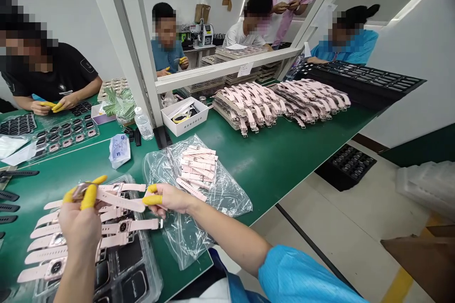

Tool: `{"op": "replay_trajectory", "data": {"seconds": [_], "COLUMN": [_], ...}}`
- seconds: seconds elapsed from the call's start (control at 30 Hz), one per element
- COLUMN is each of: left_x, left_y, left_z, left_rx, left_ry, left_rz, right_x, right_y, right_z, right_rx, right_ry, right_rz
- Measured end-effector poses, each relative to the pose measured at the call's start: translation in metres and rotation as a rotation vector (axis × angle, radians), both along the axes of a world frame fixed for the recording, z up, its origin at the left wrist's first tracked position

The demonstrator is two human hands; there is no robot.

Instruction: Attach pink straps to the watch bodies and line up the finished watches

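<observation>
A pink strap (pixel 122 200) is held between the two hands, above the near-left part of the green table (pixel 273 151). Its far end is pinched between thumb and fingers of the right hand (pixel 168 197). By the left hand (pixel 81 222), a watch body (pixel 80 191) is gripped at the strap's other end; the join is partly covered by the fingers and cannot be made out for certain. Yellow finger covers (pixel 152 200) are worn on both hands. Beneath, a clear tray (pixel 156 265) is overlaid by watches fitted with pink straps (pixel 57 267). Just to the right, loose pink straps (pixel 199 165) are heaped on a plastic bag (pixel 227 199). Farther back, a white box (pixel 185 123) and a bottle (pixel 143 125) are placed near the frame post. Beyond the bag, strapped pieces (pixel 249 104) are stacked on trays. Small parts are handled by a co-worker in black (pixel 53 68) at left.
</observation>
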State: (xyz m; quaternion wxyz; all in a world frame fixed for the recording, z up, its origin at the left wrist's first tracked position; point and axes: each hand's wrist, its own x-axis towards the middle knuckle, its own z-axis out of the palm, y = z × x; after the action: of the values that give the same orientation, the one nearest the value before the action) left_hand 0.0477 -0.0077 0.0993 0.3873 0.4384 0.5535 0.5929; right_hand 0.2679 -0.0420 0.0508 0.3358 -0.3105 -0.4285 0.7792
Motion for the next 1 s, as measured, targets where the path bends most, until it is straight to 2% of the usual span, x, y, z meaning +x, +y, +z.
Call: {"op": "replay_trajectory", "data": {"seconds": [0.1,0.17,0.27,0.33,0.4,0.6,0.77,1.0], "left_x": [0.009,0.016,0.021,0.02,0.017,0.015,0.019,0.026], "left_y": [-0.006,-0.009,-0.011,-0.011,-0.01,-0.009,-0.01,-0.017], "left_z": [-0.019,-0.032,-0.046,-0.051,-0.053,-0.052,-0.053,-0.052], "left_rx": [-0.107,-0.008,0.241,0.344,0.377,0.376,0.386,0.355], "left_ry": [0.256,0.468,0.743,0.842,0.89,0.892,0.874,0.85], "left_rz": [-0.302,-0.478,-0.598,-0.631,-0.665,-0.657,-0.608,-0.608], "right_x": [-0.006,-0.009,-0.01,-0.009,-0.008,-0.01,-0.014,-0.016], "right_y": [-0.002,-0.003,-0.005,-0.005,-0.005,-0.005,-0.006,-0.008], "right_z": [0.0,0.0,-0.001,-0.003,-0.004,-0.001,-0.003,-0.007], "right_rx": [0.028,0.026,0.032,0.029,0.005,-0.057,-0.088,-0.085], "right_ry": [0.063,0.123,0.157,0.134,0.129,0.216,0.262,0.253], "right_rz": [-0.166,-0.169,-0.085,-0.025,0.002,-0.1,-0.135,-0.165]}}
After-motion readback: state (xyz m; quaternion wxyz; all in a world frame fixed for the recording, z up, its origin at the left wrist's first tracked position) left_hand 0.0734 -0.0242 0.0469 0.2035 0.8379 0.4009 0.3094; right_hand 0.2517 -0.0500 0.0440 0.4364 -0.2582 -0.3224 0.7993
